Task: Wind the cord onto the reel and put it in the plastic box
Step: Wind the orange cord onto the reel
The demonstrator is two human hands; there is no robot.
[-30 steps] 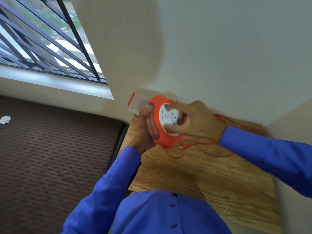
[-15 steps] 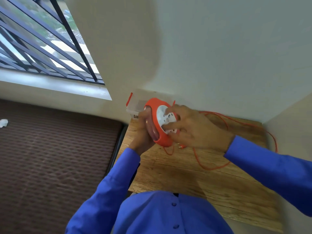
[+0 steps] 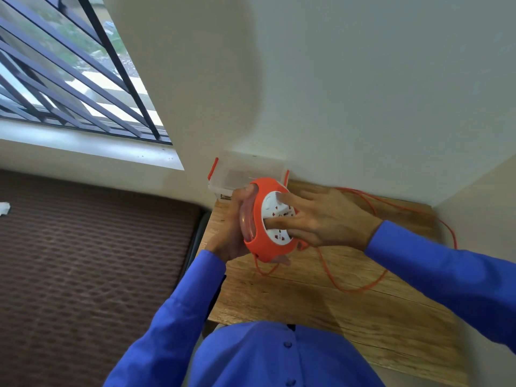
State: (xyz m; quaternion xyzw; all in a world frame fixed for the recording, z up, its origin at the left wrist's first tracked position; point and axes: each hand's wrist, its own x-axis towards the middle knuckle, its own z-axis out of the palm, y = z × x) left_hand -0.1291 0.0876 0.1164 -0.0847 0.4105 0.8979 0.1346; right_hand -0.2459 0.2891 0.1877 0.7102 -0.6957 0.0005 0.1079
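I hold an orange cord reel with a white socket face above the left end of the wooden table. My left hand grips its back from the left. Fingers of my right hand press spread on the white socket face. The thin orange cord hangs from the reel's bottom and lies in loose loops over the table toward the right wall. A clear plastic box with red latches stands behind the reel, against the wall at the table's far left corner.
Walls close the table in at the back and right. A barred window is at upper left. Left of the table lies a dark brown patterned floor with a white scrap on it.
My right hand has turned on the socket face, fingers now spread flatter. The loose cord loop on the table has shifted and drawn nearer the reel. The view has moved slightly.
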